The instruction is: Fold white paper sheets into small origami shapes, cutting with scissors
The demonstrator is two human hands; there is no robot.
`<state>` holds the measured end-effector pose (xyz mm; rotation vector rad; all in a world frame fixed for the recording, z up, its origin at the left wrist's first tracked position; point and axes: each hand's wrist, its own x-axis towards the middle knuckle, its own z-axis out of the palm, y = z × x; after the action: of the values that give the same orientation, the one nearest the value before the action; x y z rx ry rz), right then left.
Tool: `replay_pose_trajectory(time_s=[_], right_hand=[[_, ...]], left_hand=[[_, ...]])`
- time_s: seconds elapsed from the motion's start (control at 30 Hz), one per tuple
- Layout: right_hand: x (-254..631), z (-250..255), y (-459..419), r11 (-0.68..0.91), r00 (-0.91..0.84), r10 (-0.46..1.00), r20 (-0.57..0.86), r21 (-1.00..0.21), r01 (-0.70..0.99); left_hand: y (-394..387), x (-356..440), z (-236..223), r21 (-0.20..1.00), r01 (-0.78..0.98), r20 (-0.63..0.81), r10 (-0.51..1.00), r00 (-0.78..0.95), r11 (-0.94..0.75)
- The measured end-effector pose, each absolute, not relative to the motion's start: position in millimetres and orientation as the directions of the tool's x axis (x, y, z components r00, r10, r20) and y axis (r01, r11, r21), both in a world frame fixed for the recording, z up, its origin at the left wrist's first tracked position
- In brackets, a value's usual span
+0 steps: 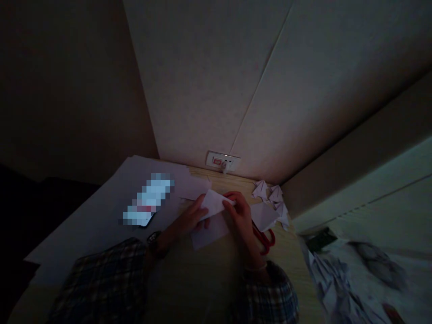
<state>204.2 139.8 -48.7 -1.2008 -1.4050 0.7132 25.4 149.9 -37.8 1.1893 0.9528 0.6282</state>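
Observation:
A folded piece of white paper point(213, 203) is held between my two hands above the wooden table. My left hand point(193, 216) grips its left side, with the thumb on top and fingers below. At the right end, my right hand point(239, 209) pinches the paper's edge between thumb and fingers. Under them, another white sheet point(209, 231) lies on the table. Close by my right wrist are red-handled scissors point(266, 239), their blades partly hidden beneath a loose paper piece point(265, 217).
Several folded paper shapes point(276, 194) sit at the table's back right corner. Large white sheets point(101, 220) cover the left side, with a lit phone point(148, 200) on them. A wall socket point(222, 161) with a plug is behind. More folded papers point(337, 283) lie lower right.

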Motion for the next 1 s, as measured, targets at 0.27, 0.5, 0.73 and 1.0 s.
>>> replay_pose_trajectory(time_s=[0.27, 0.5, 0.73, 1.0], right_hand=[[199.3, -55.1, 139.8, 0.251, 0.15, 0.941, 0.302, -0.924, 0.288], [197.7, -54.6, 139.9, 0.19, 0.18, 0.957, 0.228, -0.959, 0.208], [196.6, -50.0, 138.2, 0.157, 0.2, 0.959, 0.201, -0.963, 0.218], [196.4, -51.1, 137.4, 0.123, 0.212, 0.962, 0.174, -0.964, 0.235]], left_hand=[[152.0, 24.4, -45.8, 0.964, 0.119, -0.265, 0.9, 0.347, 0.238], [152.5, 24.7, -40.1, 0.954, 0.111, -0.298, 0.903, 0.31, 0.277], [156.1, 20.5, -44.8, 0.967, 0.24, -0.175, 0.907, 0.384, 0.085], [158.1, 20.4, -45.3, 0.964, 0.208, -0.232, 0.91, 0.344, 0.168]])
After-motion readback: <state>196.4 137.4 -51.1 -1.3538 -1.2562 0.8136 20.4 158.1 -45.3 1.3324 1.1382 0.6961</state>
